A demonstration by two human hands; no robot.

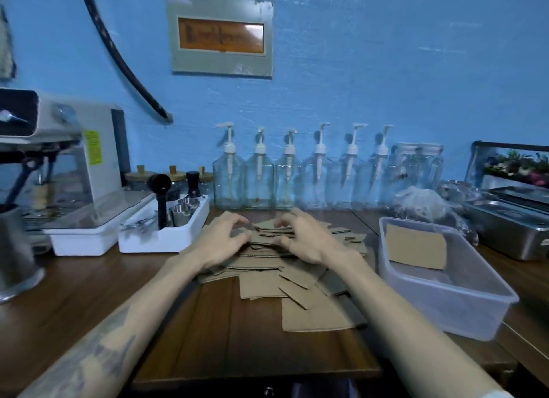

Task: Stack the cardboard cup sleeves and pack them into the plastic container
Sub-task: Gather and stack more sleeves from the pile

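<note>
Head view: a dark wooden table (208, 323) is set against a blue painted wall (386, 70), and a loose heap of cardboard cup sleeves (285, 275) is spread across its middle. Both hands are laid on the heap's far side: the left hand (221, 243) and the right hand (303, 240) are curled over the upper sleeves, which are gathered between the fingers. Just right of the heap a clear plastic container (445, 296) is placed, one sleeve leaning inside it. Behind the heap a row of pump bottles (300, 177) is lined along the wall. Left of the heap, white trays (154, 237) and an espresso machine (59, 159) are seen.
</note>
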